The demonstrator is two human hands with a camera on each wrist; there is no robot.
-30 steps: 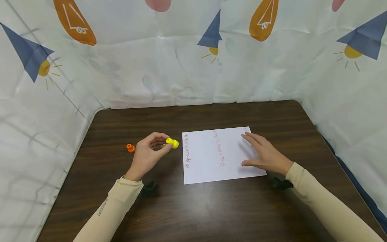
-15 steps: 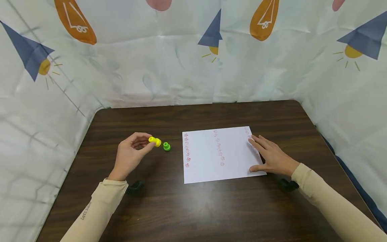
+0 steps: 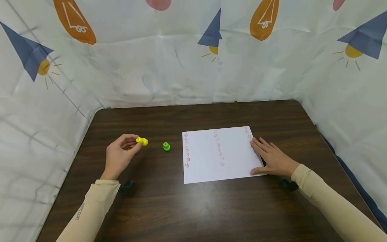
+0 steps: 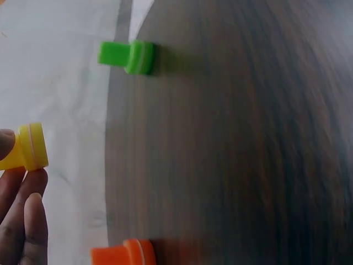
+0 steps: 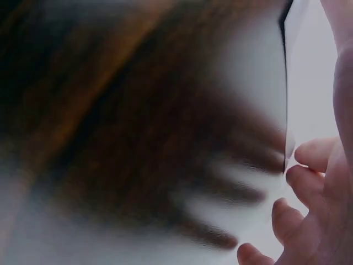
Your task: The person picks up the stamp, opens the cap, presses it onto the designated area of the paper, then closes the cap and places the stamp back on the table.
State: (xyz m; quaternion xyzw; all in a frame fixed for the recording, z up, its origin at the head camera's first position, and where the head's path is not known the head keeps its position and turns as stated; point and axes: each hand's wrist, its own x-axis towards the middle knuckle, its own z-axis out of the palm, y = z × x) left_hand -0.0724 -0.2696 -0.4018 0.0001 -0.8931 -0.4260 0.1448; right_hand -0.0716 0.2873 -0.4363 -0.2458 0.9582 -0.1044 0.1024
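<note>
My left hand (image 3: 118,156) pinches a small yellow toy stamp (image 3: 142,141) between thumb and fingers, tilted and raised above the table. In the left wrist view the yellow stamp (image 4: 34,146) shows its wider end past the fingertips. An orange stamp (image 4: 124,254) stands upright on the table below that hand; in the head view the fingers mostly hide it. Farther right stands a green stamp (image 3: 166,147), left of the paper. My right hand (image 3: 273,158) lies with spread fingers over the right edge of the white paper (image 3: 202,171), covering part of its right column of red prints.
The dark wooden table (image 3: 193,208) has rounded far corners and meets a patterned white cloth (image 3: 181,74) at the back and sides. Two more columns of small red prints (image 3: 218,148) run down the paper's left side and middle.
My left hand has moved left with the yellow stamp, uncovering the green stamp and coming over the orange one. My right hand has shifted right and down onto the paper's edge.
</note>
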